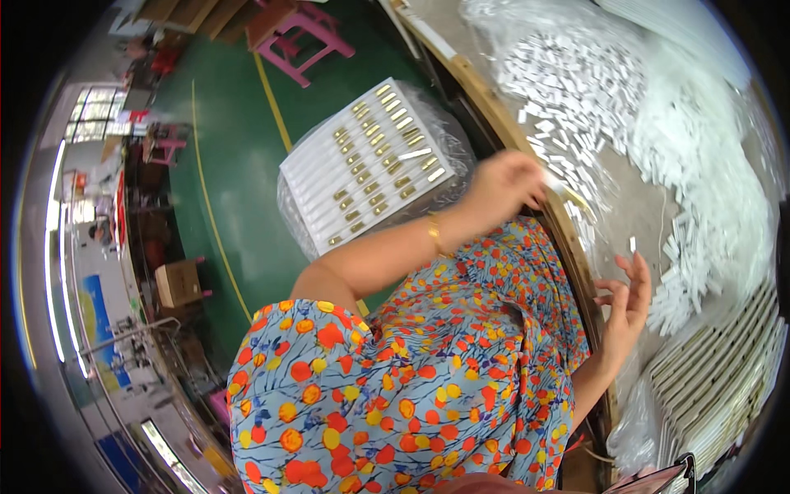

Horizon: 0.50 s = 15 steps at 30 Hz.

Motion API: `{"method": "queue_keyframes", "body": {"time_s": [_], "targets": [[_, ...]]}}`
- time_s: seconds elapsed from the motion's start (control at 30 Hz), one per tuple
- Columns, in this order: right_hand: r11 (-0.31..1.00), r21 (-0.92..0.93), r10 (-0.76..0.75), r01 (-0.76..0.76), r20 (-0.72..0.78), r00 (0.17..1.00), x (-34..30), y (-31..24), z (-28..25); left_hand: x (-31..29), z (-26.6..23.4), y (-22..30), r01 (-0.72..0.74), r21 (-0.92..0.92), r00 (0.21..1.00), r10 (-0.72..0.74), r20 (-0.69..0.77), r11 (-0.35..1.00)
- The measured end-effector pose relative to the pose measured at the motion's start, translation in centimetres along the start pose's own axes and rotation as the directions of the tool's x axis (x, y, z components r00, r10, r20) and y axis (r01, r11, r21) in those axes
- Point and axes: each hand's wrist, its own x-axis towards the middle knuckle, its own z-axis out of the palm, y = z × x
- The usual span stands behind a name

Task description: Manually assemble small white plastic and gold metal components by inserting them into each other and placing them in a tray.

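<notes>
My left hand (508, 183), smeared by motion, is over the near wooden edge of the worktable (658, 206), its fingers bent. A blurred white and gold strip (566, 191) shows just beyond its fingertips; whether the hand grips it I cannot tell. Further right, my right hand (629, 303) is raised over the tabletop with its fingers apart. A small white piece (633, 244) appears just past its fingertip, seemingly not gripped. Many small white pieces (576, 90) lie heaped on the table ahead of both hands. To my left, a white tray (298, 174) carries rows of short gold-coloured pieces.
Clear plastic wrap (290, 216) surrounds the tray's base. Larger white pieces (679, 267) spill beside a plastic bag (708, 177) on the table's right. Stacked ridged panels (716, 362) stand at lower right. A pink stool (304, 41) and a cardboard box (178, 284) are on the green floor.
</notes>
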Motion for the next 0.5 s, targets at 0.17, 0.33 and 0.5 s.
{"method": "queue_keyframes", "body": {"time_s": [0.17, 0.33, 0.5], "targets": [[0.991, -0.120, 0.053, -0.059, -0.055, 0.997, 2.0, -0.1, -0.3, -3.1, -21.9, -0.8, 0.132, 0.436, 0.699, 0.229, -0.677, 0.890], [0.981, -0.078, 0.176, -0.178, -0.033, 0.984, 2.3, 1.6, -0.4, -13.7, -41.1, -7.2, 0.520, 0.263, 0.280, 0.128, -0.951, 0.813], [0.961, -0.099, 0.261, -0.258, 0.017, 0.965, 2.0, 1.8, 0.2, -15.7, -41.4, -8.7, 0.656, 0.140, 0.275, -0.061, -0.960, 0.742]]}}
